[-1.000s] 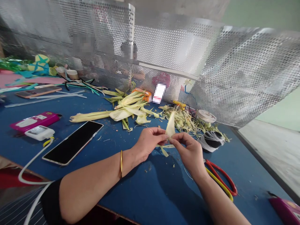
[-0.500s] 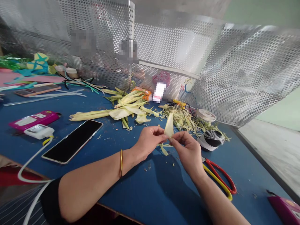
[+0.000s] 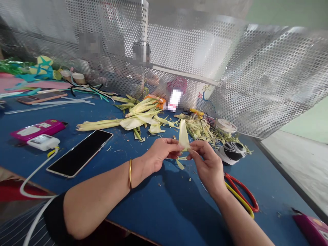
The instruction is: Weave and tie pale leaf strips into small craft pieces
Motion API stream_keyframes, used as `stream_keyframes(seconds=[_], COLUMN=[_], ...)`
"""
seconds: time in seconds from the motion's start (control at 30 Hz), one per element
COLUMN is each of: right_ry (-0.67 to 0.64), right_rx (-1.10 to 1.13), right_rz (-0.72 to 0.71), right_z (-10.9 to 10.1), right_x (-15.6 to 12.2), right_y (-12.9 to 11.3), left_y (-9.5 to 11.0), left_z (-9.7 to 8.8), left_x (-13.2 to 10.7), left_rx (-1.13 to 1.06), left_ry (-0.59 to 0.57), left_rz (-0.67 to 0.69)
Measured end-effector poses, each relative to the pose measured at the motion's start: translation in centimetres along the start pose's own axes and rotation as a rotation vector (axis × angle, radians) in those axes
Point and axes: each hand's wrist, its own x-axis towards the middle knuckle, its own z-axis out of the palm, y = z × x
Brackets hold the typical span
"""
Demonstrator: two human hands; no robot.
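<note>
A pale yellow-green strip of corn husk [image 3: 183, 135] stands upright between my hands, above the blue table. My left hand [image 3: 161, 152] pinches its lower left edge. On the lower right edge, the fingertips of my right hand [image 3: 206, 162] are closed. Just below my fingers lies a small scrap of husk [image 3: 180, 164]. Behind my hands rests a bundle of corn husks [image 3: 135, 118], and a heap of shredded husk [image 3: 200, 128] lies to its right. Scissors with red and yellow handles [image 3: 242, 194] are partly covered by my right wrist.
A dark phone [image 3: 80, 153] and a purple power bank [image 3: 38, 130] with a white cabled device [image 3: 43, 141] lie at left. White thread or wire on a black spool [image 3: 232, 152] stands right, near a white roll [image 3: 226, 125]. A perforated metal screen [image 3: 184, 48] closes the back.
My hands have moved slightly apart, and the husk strip now shows wider and flatter at its lower end. My right hand has shifted a little to the right.
</note>
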Motion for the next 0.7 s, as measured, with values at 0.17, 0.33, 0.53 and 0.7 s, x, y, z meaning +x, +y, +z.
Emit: stream_keyframes(seconds=[0.17, 0.33, 0.53, 0.7], right_ry=[-0.084, -0.088, -0.053, -0.018], right_rx=[-0.216, -0.242, -0.236, -0.189], right_rz=[-0.266, -0.299, -0.263, -0.19], right_z=[-0.52, -0.47, -0.27, -0.18], right_x=[0.27, 0.28, 0.21, 0.39], right_y=[0.23, 0.62, 0.83, 0.31], left_y=[0.37, 0.17, 0.0, -0.12], left_z=[-0.18, -0.4, -0.13, 0.36], left_x=[-0.1, -0.08, -0.16, -0.31], left_rx=[-0.035, -0.029, -0.033, 0.03], left_ry=[-0.032, -0.086, -0.079, 0.0], left_rz=[-0.069, -0.107, -0.083, 0.027])
